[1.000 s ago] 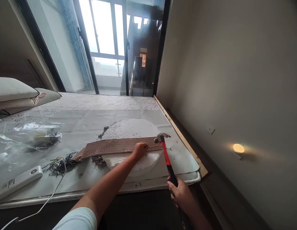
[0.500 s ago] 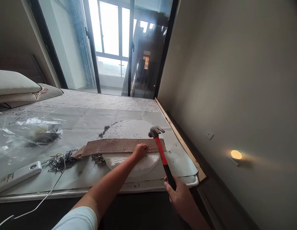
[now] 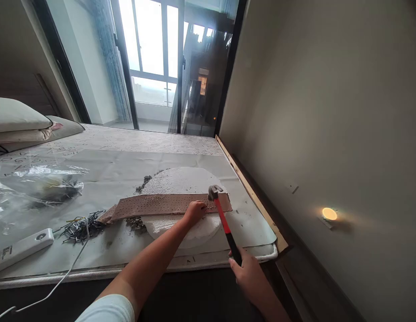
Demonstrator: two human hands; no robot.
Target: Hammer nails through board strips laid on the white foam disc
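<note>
One hammer in clamped right fingers, one perforated strip, left fingers over it, grip unclear

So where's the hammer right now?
In the head view, the hammer is right of centre, gripped in the right hand, its metal head appearing over the right end of the brown strip.

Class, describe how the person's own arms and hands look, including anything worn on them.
The left hand and right hand are both ungloved. A short, plain, whitish sleeve covers the upper left arm, leaving the forearm bare. No right sleeve is in view.
</note>
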